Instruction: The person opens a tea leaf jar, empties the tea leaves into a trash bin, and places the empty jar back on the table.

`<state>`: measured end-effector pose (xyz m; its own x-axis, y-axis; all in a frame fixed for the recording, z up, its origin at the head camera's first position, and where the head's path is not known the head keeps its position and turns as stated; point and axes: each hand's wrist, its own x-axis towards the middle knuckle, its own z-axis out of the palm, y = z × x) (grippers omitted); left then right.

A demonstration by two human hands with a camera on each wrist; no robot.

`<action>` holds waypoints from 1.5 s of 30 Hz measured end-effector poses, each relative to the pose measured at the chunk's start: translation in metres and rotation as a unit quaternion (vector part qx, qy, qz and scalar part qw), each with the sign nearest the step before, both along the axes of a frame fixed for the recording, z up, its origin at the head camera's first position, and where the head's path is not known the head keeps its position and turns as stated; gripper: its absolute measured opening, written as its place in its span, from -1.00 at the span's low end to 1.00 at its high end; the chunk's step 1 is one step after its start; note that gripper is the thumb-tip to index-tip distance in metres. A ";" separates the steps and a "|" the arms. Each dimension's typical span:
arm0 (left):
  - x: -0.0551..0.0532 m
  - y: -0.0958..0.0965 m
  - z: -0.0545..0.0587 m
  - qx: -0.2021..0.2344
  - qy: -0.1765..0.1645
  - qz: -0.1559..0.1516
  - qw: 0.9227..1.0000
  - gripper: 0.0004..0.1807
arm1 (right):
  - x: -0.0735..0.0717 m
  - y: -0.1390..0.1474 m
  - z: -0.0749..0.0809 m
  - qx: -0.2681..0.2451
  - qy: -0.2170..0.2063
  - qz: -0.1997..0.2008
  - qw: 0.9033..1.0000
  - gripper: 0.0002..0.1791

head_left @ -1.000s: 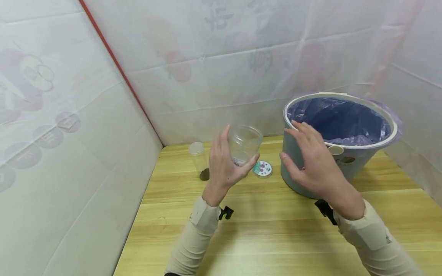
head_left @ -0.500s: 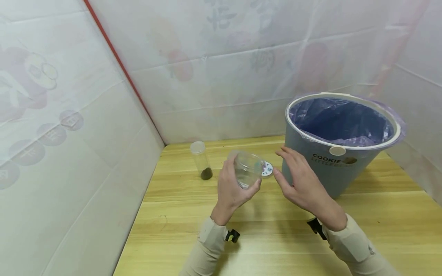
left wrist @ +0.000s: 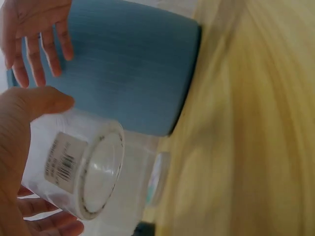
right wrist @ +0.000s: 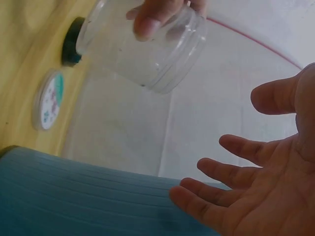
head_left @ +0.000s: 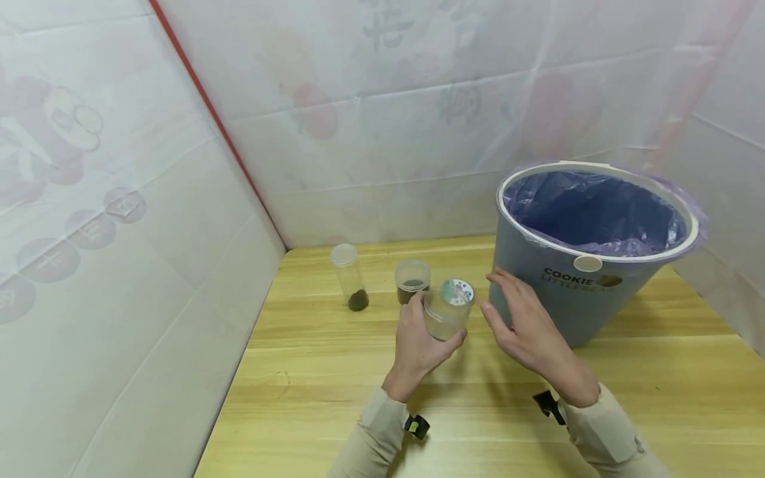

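My left hand [head_left: 418, 348] grips a clear plastic jar [head_left: 447, 323], thumb on one side and fingers on the other. The left wrist view shows a barcode label [left wrist: 65, 162] on the jar's side and its base tilted toward the camera. The jar has no lid on it, and its inside looks bare in the right wrist view. My right hand [right wrist: 275, 182] holds nothing; its fingers are spread between the jar and the bin. A round printed lid [right wrist: 49, 100], white and green with flowers, lies on the table, partly behind the jar in the head view.
A blue bin [head_left: 556, 299] with a purple liner [head_left: 621, 247] stands at the right. Behind my left hand is a second clear jar [head_left: 412, 272] with dark contents. Left of it stands a tall clear tube [head_left: 348, 273] with dark stuff at its bottom. White sheeting [head_left: 382, 166] walls the wooden table.
The left hand has brought the jar down and to the right, uncovering the second jar behind it. The right hand has dropped from the bin's rim to beside its wall.
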<state>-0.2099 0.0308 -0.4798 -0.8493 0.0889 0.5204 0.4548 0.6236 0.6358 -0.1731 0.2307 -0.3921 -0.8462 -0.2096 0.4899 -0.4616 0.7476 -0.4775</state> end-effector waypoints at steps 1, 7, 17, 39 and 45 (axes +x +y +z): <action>0.000 0.002 -0.002 -0.003 -0.010 0.000 1.000 -0.03 | 0.000 0.000 -0.002 0.000 -0.004 -0.001 1.000 -0.45; -0.004 0.012 -0.011 -0.005 -0.077 -0.014 0.997 -0.03 | -0.001 0.002 -0.007 0.004 -0.021 -0.008 1.000 -0.45; -0.006 0.022 -0.016 -0.020 -0.127 -0.029 0.991 0.05 | -0.004 0.004 -0.013 0.014 -0.039 -0.007 0.999 -0.43; -0.011 0.038 -0.025 -0.043 -0.133 0.002 0.990 0.13 | -0.008 0.004 -0.002 0.024 -0.097 0.011 0.995 -0.39; -0.010 0.040 -0.027 -0.035 -0.129 -0.002 0.991 0.16 | -0.010 0.005 -0.001 0.023 -0.097 0.013 0.995 -0.40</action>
